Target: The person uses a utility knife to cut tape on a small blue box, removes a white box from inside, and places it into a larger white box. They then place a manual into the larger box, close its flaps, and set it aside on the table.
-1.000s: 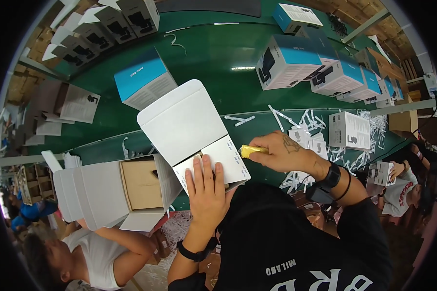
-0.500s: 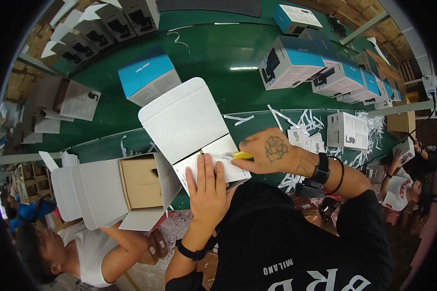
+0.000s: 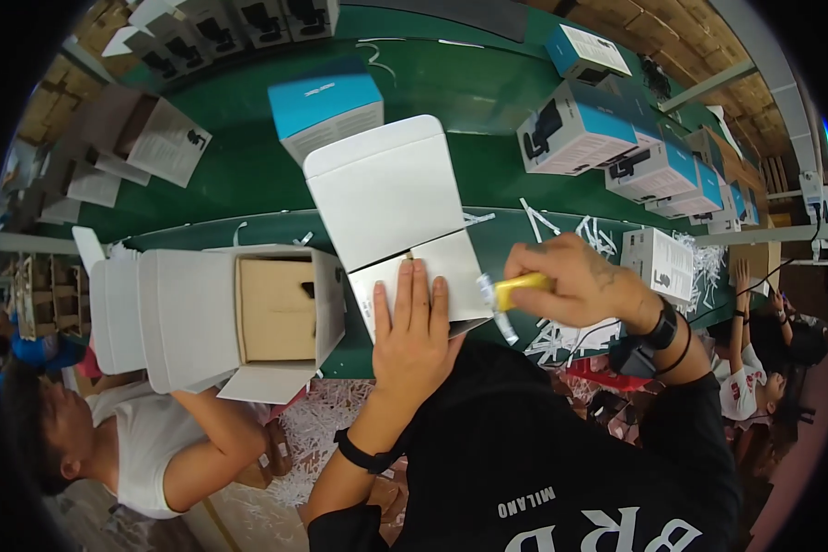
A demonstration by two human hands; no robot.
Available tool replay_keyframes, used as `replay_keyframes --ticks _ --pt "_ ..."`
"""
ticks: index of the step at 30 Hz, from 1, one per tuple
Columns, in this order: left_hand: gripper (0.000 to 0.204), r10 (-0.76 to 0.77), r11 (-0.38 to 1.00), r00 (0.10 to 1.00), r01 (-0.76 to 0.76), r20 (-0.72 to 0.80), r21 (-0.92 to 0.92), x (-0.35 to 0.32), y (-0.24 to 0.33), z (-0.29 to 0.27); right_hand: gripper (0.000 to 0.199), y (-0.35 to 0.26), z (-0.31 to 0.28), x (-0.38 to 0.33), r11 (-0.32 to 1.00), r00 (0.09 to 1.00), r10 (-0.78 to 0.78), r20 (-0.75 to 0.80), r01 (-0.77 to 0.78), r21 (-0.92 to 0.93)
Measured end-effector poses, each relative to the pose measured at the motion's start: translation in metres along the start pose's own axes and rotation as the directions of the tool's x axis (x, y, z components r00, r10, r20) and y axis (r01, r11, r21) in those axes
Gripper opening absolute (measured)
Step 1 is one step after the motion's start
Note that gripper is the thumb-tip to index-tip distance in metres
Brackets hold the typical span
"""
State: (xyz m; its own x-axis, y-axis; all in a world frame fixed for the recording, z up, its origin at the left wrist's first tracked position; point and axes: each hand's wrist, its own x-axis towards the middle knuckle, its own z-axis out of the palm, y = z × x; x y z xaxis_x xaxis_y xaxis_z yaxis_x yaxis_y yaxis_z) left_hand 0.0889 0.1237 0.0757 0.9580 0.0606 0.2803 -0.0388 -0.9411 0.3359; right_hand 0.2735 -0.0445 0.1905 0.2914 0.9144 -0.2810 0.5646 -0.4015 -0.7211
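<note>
A white carton [image 3: 455, 253] stands before me, its large lid flap [image 3: 386, 189] folded up and away. My left hand [image 3: 409, 345] lies on the carton's top panel with its fingers stretched flat. Just right of the carton, my right hand [image 3: 575, 285] is closed around a yellow-handled cutter [image 3: 522, 291]; its blade cannot be made out. A crumpled white strip [image 3: 502, 324] hangs at the cutter's tip, off the carton's edge. To the left, another white carton [image 3: 189, 322] lies open, with a brown cardboard insert [image 3: 276, 322] inside.
Blue-and-white boxes stand on the green bench, one behind my carton [image 3: 327, 101] and several at the right [image 3: 580, 129]. Paper strips [image 3: 561, 340] litter the bench near a small white box [image 3: 658, 262]. A co-worker [image 3: 147, 442] is at the lower left; others are far right.
My right hand has drawn the cutter rightward off the carton's top, and a white strip now hangs at its tip. My left hand stays on the panel. The whole view has shifted somewhat.
</note>
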Motion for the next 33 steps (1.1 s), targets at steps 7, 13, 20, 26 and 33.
replay_keyframes --ticks 7,13,20,26,33 --pt "0.067 -0.053 0.994 0.996 0.045 -0.074 -0.104 -0.007 0.001 -0.010 0.021 -0.034 0.043 0.051 0.995 0.991 -0.009 -0.136 0.023 0.102" --pt "0.044 -0.028 0.999 1.000 0.028 -0.012 -0.018 -0.018 0.008 0.016 0.019 -0.028 0.074 0.105 0.969 0.943 -0.243 -0.227 0.223 -0.109" --pt "0.024 0.145 0.986 0.889 -0.164 -0.434 -0.007 -0.028 -0.008 0.033 0.018 -0.036 0.086 0.119 0.986 0.977 -0.153 -0.149 0.141 -0.088" --pt "0.021 0.147 0.982 0.881 -0.186 -0.451 -0.044 -0.027 -0.018 0.033 0.016 -0.038 0.100 0.127 0.997 0.977 -0.056 -0.205 0.066 0.045" --pt "0.022 0.156 0.975 0.889 -0.208 -0.430 -0.075 -0.026 -0.024 0.036 0.015 -0.034 0.111 0.128 0.994 0.948 -0.087 -0.305 0.102 0.032"
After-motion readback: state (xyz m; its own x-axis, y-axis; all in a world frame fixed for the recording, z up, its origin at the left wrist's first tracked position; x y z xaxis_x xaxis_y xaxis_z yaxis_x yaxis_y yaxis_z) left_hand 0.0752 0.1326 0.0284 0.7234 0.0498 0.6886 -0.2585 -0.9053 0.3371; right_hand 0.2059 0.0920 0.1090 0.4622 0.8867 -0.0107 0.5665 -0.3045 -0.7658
